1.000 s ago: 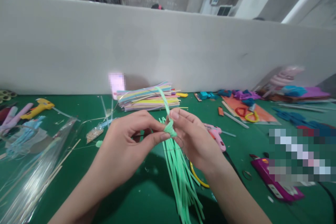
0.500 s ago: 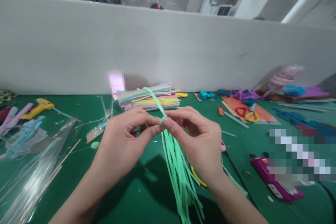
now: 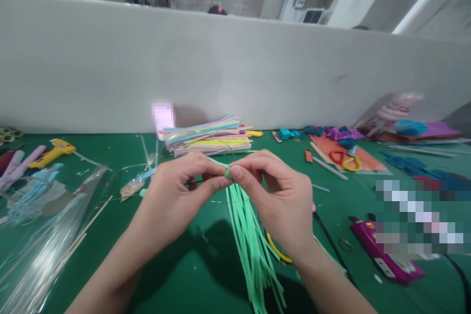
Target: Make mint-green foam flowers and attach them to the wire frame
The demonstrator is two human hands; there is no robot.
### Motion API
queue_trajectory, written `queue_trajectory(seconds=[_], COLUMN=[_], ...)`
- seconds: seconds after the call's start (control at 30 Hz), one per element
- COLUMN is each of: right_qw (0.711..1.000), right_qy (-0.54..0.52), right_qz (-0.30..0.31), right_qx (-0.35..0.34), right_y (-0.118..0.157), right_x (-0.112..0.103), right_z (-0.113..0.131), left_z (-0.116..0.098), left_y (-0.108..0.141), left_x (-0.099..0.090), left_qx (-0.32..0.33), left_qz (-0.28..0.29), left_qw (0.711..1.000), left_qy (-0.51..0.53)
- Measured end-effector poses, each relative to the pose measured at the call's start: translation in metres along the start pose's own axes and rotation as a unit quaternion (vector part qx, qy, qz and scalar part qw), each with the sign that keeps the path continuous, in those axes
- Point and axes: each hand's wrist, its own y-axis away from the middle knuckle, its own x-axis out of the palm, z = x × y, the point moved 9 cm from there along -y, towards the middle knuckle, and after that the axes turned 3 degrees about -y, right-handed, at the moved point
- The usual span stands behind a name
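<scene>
My left hand [image 3: 174, 191] and my right hand [image 3: 277, 194] meet above the middle of the table. Between their fingertips they pinch a light green pipe cleaner [image 3: 227, 171], bent into a small tight curl. One end of it runs back behind my left fingers. A thin brown wire arcs just behind my fingertips. Below the hands a loose bundle of green pipe cleaners [image 3: 248, 240] hangs or lies toward me; its upper end is hidden by my fingers.
Multicoloured pipe cleaner bundles [image 3: 208, 142] lie against the white partition [image 3: 235, 68]. On the left are a yellow glue gun [image 3: 57, 153], clear plastic bags and thin sticks. Scissors [image 3: 351, 162], an orange sheet and a magenta case [image 3: 386, 255] sit right. A phone [image 3: 164, 120] leans at the back.
The green strand that stuck up behind my fingertips has gone down and left, behind my left fingers. Both hands keep their pinch at nearly the same place.
</scene>
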Motion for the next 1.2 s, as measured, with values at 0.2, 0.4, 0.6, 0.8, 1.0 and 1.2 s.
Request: queue_trajectory(seconds=[0.2,0.4,0.6,0.8,1.0,1.2], right_qw=[0.999,0.986,0.971,0.952,0.939,0.925], right_qy=[-0.022,-0.109,-0.209,-0.28,-0.313,-0.342], right_qz=[0.042,0.125,0.115,0.082,0.036,0.017], right_qx=[-0.015,-0.008,0.032,0.091,0.136,0.166], right_y=[-0.006,-0.006,-0.006,-0.001,0.002,0.006], right_x=[-0.01,0.003,0.011,0.013,0.014,0.018], right_z=[0.005,0.001,-0.009,-0.018,-0.023,-0.02], left_z=[-0.001,0.001,0.005,-0.003,0.001,0.001], left_y=[0.003,0.009,0.009,0.012,0.002,0.006], left_x=[0.006,0.019,0.02,0.024,0.011,0.017], left_qx=[-0.014,-0.04,-0.042,-0.026,0.001,-0.02], left_qz=[0.087,0.169,0.169,0.167,0.032,0.056], left_qw=[0.99,0.97,0.967,0.949,0.962,0.928], left_qy=[0.112,0.169,0.184,0.265,0.273,0.368])
